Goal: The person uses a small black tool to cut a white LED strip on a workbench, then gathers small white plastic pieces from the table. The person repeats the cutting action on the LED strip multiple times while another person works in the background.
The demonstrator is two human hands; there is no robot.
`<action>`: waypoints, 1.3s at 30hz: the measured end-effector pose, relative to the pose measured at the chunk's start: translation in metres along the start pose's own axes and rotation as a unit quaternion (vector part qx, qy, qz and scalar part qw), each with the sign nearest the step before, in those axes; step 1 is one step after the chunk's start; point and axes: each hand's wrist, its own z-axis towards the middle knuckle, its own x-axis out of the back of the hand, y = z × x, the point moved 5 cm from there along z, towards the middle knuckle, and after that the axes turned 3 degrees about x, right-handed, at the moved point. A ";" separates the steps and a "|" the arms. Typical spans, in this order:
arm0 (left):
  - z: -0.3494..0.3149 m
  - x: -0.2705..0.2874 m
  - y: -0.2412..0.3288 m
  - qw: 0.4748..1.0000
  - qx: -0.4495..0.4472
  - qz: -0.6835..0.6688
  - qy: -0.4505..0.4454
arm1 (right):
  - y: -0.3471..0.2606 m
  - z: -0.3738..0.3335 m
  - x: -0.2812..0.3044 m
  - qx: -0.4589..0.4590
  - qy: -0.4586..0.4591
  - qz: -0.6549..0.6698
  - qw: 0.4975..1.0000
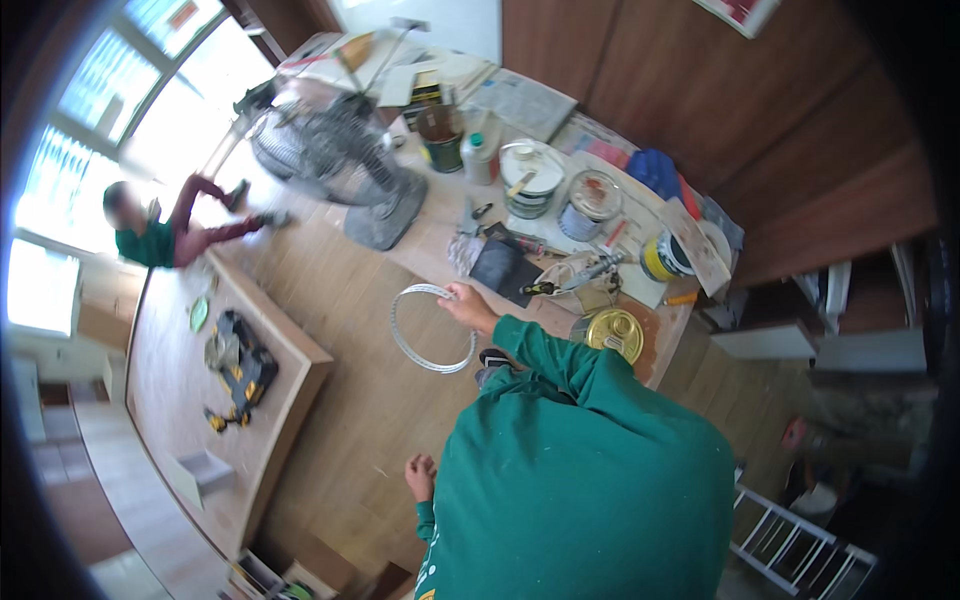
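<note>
My right hand (468, 307) is closed on the rim of a coil of pale, perforated strip (398, 335). The coil hangs over the wood floor, beside the cluttered worktable (440, 240). Lower in the view, my left hand (421, 477) is held near my body, its fingers loosely bent and apart, with nothing visible in it. Close to my right hand on the table are a dark cloth-like item (500, 268) and a grey tool with a cord (590, 272). A gold-lidded tin (613, 332) stands by my right forearm.
Paint buckets (533, 178), a tin with a stained lid (592, 203) and a bottle (480, 160) crowd the table. A dusty fan (370, 190) stands at its far left end. Left is a low platform (290, 400) with power tools (245, 375). Another person (160, 225) sits beyond; a ladder (790, 545) lies lower right.
</note>
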 end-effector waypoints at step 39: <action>0.076 -0.098 0.074 0.952 0.091 0.240 -0.167 | 0.153 -0.136 0.432 -0.145 0.554 0.388 0.722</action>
